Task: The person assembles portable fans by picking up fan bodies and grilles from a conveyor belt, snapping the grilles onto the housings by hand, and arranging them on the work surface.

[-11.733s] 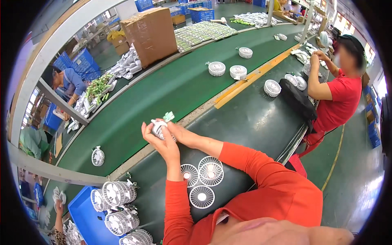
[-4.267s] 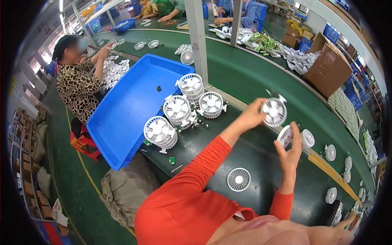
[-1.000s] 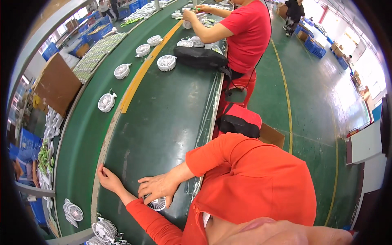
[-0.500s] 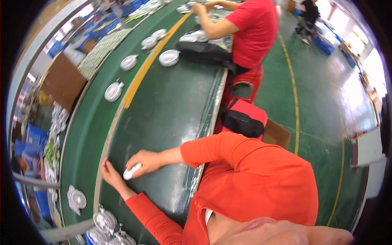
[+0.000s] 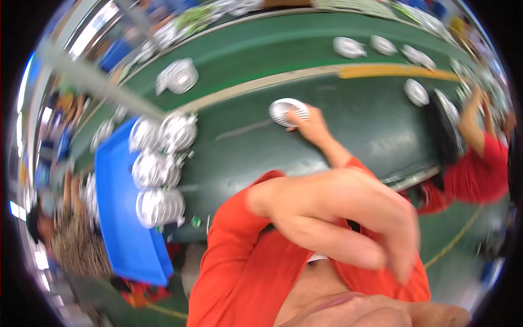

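Note:
My right hand grips a white round fan with a ribbed grille, tilted above the dark green worktop. Its thumb lies across the fan's face, and the other fingers are largely hidden behind it. Close to the camera, my left hand crosses in front of my chest and over the right sleeve. Motion smears it, but its thumb and fingers look stretched and apart, with nothing visible between them. Several white fans stand stacked at the left end of the worktop, away from both hands.
A blue bin adjoins the stacked fans. Beyond the worktop runs a green conveyor belt carrying scattered fans, with a grey post rising at left. A person in red works at far right, beside a black bag; another person sits at left.
The view has swung left, bringing the blue bin and stacked fans into sight. My left hand has come away from the worktop toward my chest. The right hand still has the fan, its grille now showing.

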The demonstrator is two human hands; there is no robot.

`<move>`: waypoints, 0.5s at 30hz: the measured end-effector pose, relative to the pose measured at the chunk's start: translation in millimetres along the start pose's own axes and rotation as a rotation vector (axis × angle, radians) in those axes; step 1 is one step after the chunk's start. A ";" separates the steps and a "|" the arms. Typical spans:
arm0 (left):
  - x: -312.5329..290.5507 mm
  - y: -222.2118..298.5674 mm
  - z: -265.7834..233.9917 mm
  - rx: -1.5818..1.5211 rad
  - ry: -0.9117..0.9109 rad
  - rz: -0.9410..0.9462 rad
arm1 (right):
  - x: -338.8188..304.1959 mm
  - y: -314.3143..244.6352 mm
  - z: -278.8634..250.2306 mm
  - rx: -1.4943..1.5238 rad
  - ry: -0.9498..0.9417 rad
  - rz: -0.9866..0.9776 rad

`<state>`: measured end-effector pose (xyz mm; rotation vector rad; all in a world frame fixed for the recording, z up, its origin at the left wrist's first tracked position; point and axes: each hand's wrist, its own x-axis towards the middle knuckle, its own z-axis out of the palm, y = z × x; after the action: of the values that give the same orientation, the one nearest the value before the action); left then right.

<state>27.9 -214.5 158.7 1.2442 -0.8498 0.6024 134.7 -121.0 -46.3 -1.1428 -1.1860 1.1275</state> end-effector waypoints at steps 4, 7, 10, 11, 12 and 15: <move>24.1 -7.6 28.1 -0.292 0.097 -0.058 | 1.1 9.2 -8.2 0.018 -0.012 -0.058; 31.5 -13.3 42.3 -0.699 0.252 -0.049 | 2.5 12.5 -14.4 0.026 -0.019 -0.055; 27.8 -8.4 45.0 -0.745 0.288 -0.017 | 2.3 10.6 -12.2 0.020 -0.041 -0.028; 26.2 -7.2 43.8 -0.749 0.283 0.002 | 3.1 9.8 -13.1 0.023 -0.050 -0.017; 22.8 -6.4 39.9 -0.753 0.278 0.001 | 2.4 11.4 -11.0 0.047 -0.045 -0.020; 12.6 -7.9 23.1 -0.652 0.043 -0.039 | 2.4 9.8 -4.0 0.040 -0.040 -0.021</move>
<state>36.1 -239.4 166.7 0.6494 -0.8879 0.2782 138.5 -118.0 -56.1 -1.0793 -1.1980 1.1577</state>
